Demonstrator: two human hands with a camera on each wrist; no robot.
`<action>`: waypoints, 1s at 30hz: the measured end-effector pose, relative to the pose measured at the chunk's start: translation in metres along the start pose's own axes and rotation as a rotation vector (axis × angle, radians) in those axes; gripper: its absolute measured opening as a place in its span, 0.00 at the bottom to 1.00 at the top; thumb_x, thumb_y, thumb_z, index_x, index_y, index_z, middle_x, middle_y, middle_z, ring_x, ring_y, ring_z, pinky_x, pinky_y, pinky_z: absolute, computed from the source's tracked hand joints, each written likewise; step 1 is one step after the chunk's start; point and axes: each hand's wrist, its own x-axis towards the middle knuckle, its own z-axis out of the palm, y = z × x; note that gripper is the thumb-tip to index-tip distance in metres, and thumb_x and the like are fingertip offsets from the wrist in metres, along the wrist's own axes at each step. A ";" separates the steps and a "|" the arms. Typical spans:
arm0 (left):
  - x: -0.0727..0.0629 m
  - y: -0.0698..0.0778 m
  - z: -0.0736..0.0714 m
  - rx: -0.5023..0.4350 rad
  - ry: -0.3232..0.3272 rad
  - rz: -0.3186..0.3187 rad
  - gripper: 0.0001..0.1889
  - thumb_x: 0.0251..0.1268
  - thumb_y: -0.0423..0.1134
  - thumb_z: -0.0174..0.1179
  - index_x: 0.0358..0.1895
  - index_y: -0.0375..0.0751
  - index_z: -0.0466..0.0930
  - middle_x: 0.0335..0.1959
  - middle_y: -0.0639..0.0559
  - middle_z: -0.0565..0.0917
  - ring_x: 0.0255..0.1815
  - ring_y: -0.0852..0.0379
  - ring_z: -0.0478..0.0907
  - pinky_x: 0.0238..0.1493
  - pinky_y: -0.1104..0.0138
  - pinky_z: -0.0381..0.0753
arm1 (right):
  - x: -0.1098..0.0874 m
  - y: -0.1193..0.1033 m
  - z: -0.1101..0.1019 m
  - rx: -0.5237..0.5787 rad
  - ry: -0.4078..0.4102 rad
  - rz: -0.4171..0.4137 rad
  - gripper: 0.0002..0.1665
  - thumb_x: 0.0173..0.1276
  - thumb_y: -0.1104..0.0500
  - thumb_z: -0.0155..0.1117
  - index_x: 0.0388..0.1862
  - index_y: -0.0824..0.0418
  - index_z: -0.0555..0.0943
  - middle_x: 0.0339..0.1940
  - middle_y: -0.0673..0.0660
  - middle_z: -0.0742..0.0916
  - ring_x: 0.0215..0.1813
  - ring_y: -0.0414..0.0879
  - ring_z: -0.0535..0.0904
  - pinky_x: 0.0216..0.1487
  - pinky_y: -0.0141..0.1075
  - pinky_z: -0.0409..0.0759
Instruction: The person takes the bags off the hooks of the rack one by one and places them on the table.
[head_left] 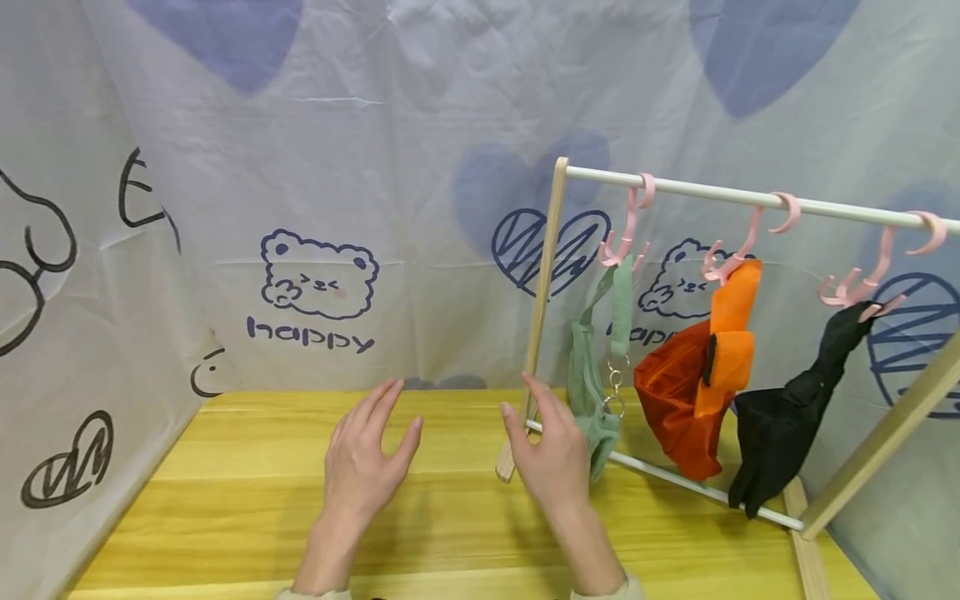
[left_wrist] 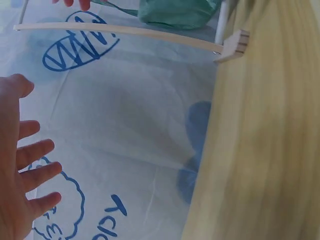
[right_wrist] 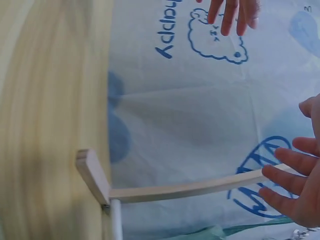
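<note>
Both hands hover over the wooden table, apart and holding nothing. My left hand [head_left: 365, 454] has its fingers extended and the thumb spread, with bare tabletop around it. My right hand [head_left: 553, 454], also with fingers extended, is just left of a green bag [head_left: 592, 375] in the head view; whether it touches the bag cannot be told. The green bag hangs by its strap from a pink hook [head_left: 628, 229]. Further right, a red bag with an orange strap [head_left: 678, 392] and a black bag [head_left: 783, 408] hang from pink hooks too.
The rack has a white top rail [head_left: 720, 193], a white lower rail [head_left: 667, 475] and wooden side posts [head_left: 546, 275]. It stands on the right of the wooden table [head_left: 247, 500]. A printed cloth [head_left: 420, 192] hangs behind and along the left side.
</note>
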 end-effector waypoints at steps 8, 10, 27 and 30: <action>0.017 0.015 0.012 -0.162 0.134 0.052 0.25 0.67 0.39 0.68 0.65 0.35 0.80 0.61 0.38 0.84 0.60 0.37 0.81 0.61 0.44 0.80 | 0.014 0.003 -0.028 0.081 0.166 -0.136 0.24 0.70 0.59 0.70 0.64 0.64 0.83 0.60 0.59 0.88 0.59 0.57 0.85 0.63 0.42 0.81; 0.021 0.021 0.015 -0.205 0.115 0.033 0.24 0.69 0.39 0.67 0.65 0.35 0.79 0.62 0.39 0.83 0.62 0.38 0.81 0.63 0.45 0.79 | 0.019 0.005 -0.037 0.095 0.194 -0.165 0.23 0.69 0.62 0.70 0.63 0.64 0.84 0.58 0.60 0.89 0.57 0.58 0.86 0.63 0.34 0.80; 0.073 0.053 0.051 -0.248 0.013 0.102 0.21 0.73 0.38 0.64 0.65 0.38 0.80 0.61 0.41 0.83 0.63 0.42 0.80 0.66 0.50 0.79 | 0.046 0.046 -0.126 -0.093 0.299 -0.235 0.22 0.68 0.65 0.70 0.61 0.66 0.84 0.53 0.63 0.89 0.47 0.59 0.84 0.62 0.17 0.70; 0.086 0.060 0.057 -0.245 0.003 0.135 0.20 0.73 0.38 0.64 0.65 0.37 0.80 0.61 0.41 0.84 0.62 0.42 0.80 0.65 0.50 0.79 | 0.051 0.051 -0.142 -0.128 0.325 -0.221 0.20 0.70 0.63 0.68 0.60 0.66 0.84 0.49 0.65 0.89 0.46 0.60 0.83 0.61 0.16 0.69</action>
